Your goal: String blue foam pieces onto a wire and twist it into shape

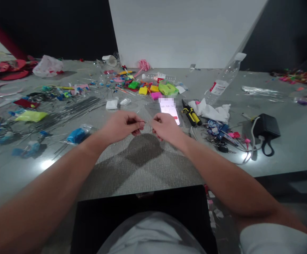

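My left hand [125, 124] and my right hand [165, 126] meet over the middle of the table, fingertips a small gap apart. Each is closed in a pinch. A thin wire-like strand [147, 122] runs between the fingertips; it is too fine to tell its exact kind. Just behind my right hand lies a lit phone [169, 110] showing a timer. Yellow-black pliers [192, 113] rest to the right of the phone. On the left, a bundle of thin metal wires [74, 110] and a blue clay lump in clear wrap [76, 135] lie near my left forearm.
A clear bottle [226, 79] stands tilted at the back right, beside crumpled white tissue [214, 111]. A black charger [266, 125] with a cable sits farther right. Coloured clay packs [167, 88] and small blue pieces clutter the back and left. The table's front edge is near me.
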Demonstrator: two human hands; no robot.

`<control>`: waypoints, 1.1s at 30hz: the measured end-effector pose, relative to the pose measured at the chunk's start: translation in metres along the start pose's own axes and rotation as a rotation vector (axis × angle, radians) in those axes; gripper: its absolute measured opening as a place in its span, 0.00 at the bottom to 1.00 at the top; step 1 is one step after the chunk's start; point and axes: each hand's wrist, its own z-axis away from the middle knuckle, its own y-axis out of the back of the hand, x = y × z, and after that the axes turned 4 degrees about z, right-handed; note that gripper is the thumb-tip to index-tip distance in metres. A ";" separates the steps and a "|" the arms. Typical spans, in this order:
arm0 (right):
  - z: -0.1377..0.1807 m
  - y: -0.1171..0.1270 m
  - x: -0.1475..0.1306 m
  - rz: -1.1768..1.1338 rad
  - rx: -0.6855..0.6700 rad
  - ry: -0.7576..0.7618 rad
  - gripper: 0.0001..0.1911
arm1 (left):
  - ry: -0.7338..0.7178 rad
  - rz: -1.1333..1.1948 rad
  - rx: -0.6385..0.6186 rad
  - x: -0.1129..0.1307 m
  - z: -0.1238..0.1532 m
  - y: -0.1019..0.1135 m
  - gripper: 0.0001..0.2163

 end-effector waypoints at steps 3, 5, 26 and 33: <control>-0.002 -0.006 0.007 -0.058 -0.028 -0.124 0.11 | 0.010 -0.013 -0.009 0.000 -0.001 -0.003 0.07; -0.002 -0.007 0.008 -0.073 -0.043 -0.158 0.11 | 0.012 -0.028 0.004 -0.001 -0.001 -0.004 0.07; -0.007 0.008 0.003 0.470 0.237 0.195 0.19 | -0.004 -0.062 0.077 -0.008 -0.005 0.003 0.09; -0.006 0.026 -0.009 0.465 0.123 0.728 0.12 | -0.024 -0.091 0.076 -0.007 -0.005 0.009 0.09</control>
